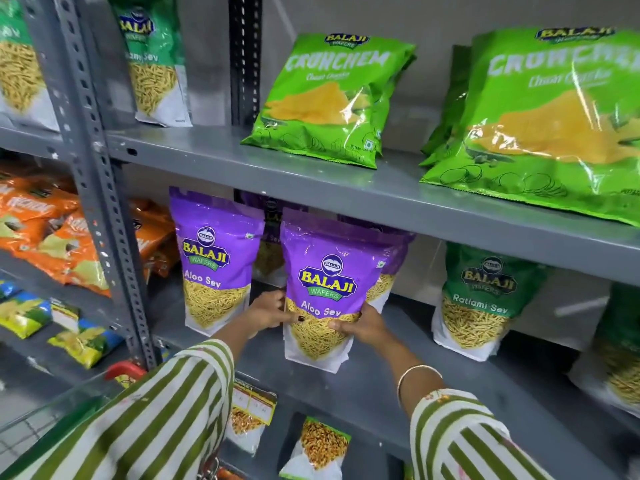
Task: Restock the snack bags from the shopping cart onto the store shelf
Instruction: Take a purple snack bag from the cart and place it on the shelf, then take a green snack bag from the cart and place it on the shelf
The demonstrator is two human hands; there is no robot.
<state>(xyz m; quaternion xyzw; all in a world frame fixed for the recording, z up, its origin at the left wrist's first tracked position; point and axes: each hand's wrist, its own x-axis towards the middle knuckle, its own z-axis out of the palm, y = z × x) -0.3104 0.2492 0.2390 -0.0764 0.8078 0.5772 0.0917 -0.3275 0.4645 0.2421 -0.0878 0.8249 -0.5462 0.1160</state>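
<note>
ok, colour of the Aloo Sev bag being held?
Purple Aloo Sev bag, white base; head view.

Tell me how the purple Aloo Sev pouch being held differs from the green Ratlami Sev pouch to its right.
The purple Aloo Sev pouch is gripped low down by both hands, left and right; the green Ratlami Sev pouch stands untouched. The purple one sits nearer the shelf's front edge; the green one stands further back. Both are upright Balaji pouches with white bottoms on the same grey metal shelf.
</note>
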